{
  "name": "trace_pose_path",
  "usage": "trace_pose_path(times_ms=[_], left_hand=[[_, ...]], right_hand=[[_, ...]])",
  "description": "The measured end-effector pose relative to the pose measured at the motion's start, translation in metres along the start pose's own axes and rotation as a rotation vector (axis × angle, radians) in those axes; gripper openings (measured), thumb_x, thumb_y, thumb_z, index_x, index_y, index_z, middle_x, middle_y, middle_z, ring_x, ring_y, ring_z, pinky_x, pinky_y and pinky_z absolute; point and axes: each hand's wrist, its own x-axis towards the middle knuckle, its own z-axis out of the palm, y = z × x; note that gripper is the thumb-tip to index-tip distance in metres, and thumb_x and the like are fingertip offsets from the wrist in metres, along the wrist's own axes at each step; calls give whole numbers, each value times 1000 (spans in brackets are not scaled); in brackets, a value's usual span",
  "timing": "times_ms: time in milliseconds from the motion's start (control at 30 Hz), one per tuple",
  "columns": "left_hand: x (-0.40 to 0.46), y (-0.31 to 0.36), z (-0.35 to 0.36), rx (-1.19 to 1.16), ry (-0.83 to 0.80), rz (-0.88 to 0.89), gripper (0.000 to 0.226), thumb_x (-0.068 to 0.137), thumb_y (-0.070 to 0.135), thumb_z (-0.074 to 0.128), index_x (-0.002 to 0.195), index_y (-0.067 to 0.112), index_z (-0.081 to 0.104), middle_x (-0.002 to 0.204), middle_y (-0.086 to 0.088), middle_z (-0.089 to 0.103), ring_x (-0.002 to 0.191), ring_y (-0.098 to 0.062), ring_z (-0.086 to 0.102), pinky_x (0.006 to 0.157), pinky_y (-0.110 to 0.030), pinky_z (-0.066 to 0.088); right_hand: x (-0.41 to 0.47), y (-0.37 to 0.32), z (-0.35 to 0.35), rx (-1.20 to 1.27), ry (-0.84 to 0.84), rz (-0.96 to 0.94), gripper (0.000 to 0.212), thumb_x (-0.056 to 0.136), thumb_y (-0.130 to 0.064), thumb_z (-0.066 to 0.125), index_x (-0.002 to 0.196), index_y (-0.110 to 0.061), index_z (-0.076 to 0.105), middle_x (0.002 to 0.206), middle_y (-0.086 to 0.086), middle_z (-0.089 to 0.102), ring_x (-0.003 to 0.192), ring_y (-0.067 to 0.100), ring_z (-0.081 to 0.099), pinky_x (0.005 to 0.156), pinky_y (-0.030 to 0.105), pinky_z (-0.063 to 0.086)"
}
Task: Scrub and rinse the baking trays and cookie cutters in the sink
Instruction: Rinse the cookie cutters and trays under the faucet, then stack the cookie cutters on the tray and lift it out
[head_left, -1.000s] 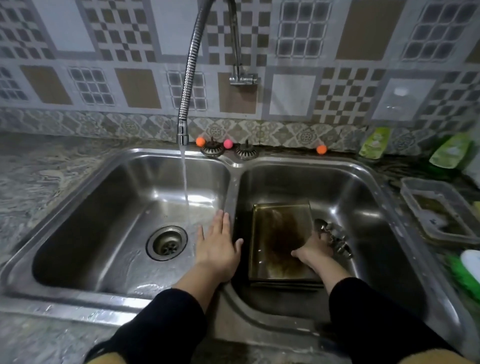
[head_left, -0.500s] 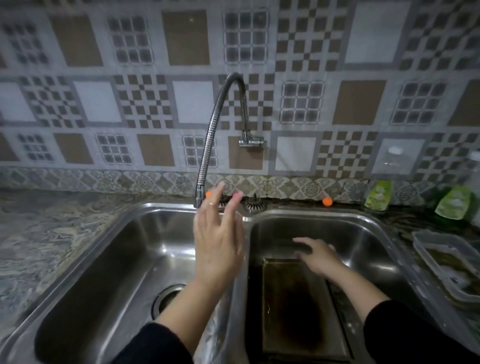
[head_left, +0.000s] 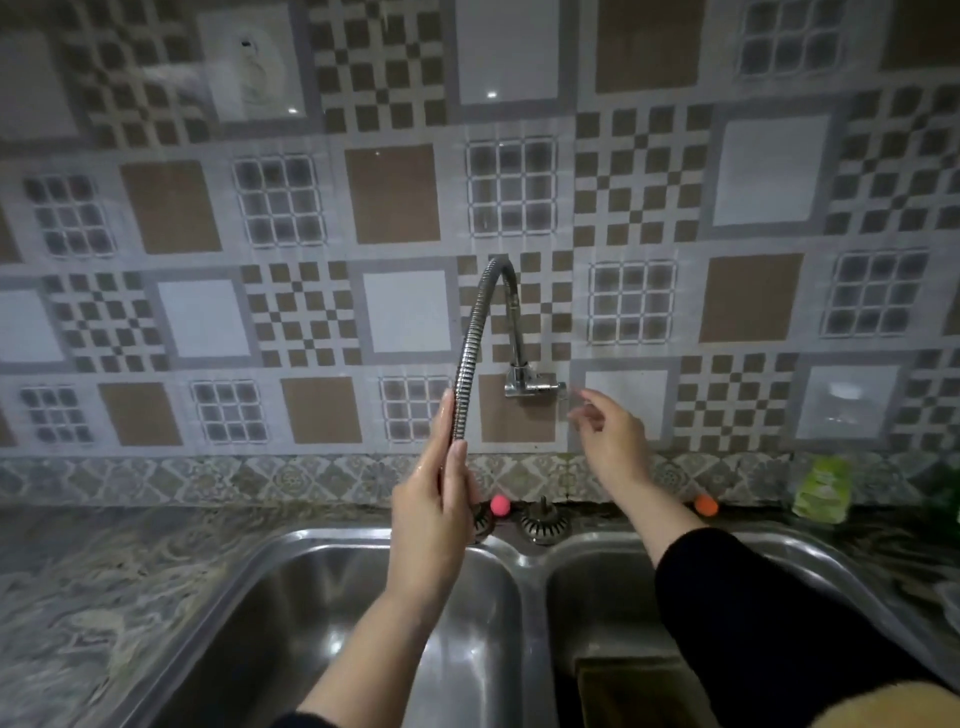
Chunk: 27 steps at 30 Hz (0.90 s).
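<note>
The left hand (head_left: 434, 512) is up at the flexible tap hose (head_left: 470, 358), fingers and thumb wrapped round its lower stretch, so the spout end is hidden behind the palm; the skin looks wet. The hose arches up from there and comes down to the chrome valve (head_left: 532, 385) fixed on the patterned tile wall (head_left: 763, 176). The right hand (head_left: 608, 441) is raised just beside that valve — its fingers are loosely bent and blurred, the fingertips close to the valve's right end, and I cannot tell whether they touch it or hold anything. Below, the steel double sink (head_left: 524, 571) fills the lower part of the view. The baking tray (head_left: 623, 691) lies in the right basin, only a dark corner of it showing under the black sleeve (head_left: 769, 623) of the right arm; cookie cutters cannot be made out. On the ledge behind the divider sit two metal strainer plugs, one (head_left: 544, 524) in plain sight, with a pink ball (head_left: 500, 505) next to them and an orange ball (head_left: 705, 505) further right. A green pouch (head_left: 823, 491) stands against the tiles on the marbled counter (head_left: 104, 571) at the far right.
</note>
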Motion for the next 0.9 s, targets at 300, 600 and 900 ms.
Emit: trace_pose_path(times_ms=[300,600,900], left_hand=[[1,-26,13,-18,5,66,45,100,27,39,133,57,30,49,10,51,43,-2,40,49,-8,32],[5,-39,18,7,-1,74,47,100,26,38,136,54,27,50,17,50,44,2,43,51,-7,32],[-1,-22,12,-28,-50,8,49,101,24,38,134,57,23,48,15,49,46,1,45,52,-8,38]], right_hand=[[52,-2,32,125,222,27,10,88,-16,64,94,-21,70,84,1,71,79,21,68,77,41,58],[100,-30,33,182,165,350,18,93,-4,54,103,-9,68,76,6,67,49,16,55,54,33,54],[29,-18,8,-95,-186,450,30,93,-9,52,123,-15,52,94,-1,62,56,9,54,40,17,42]])
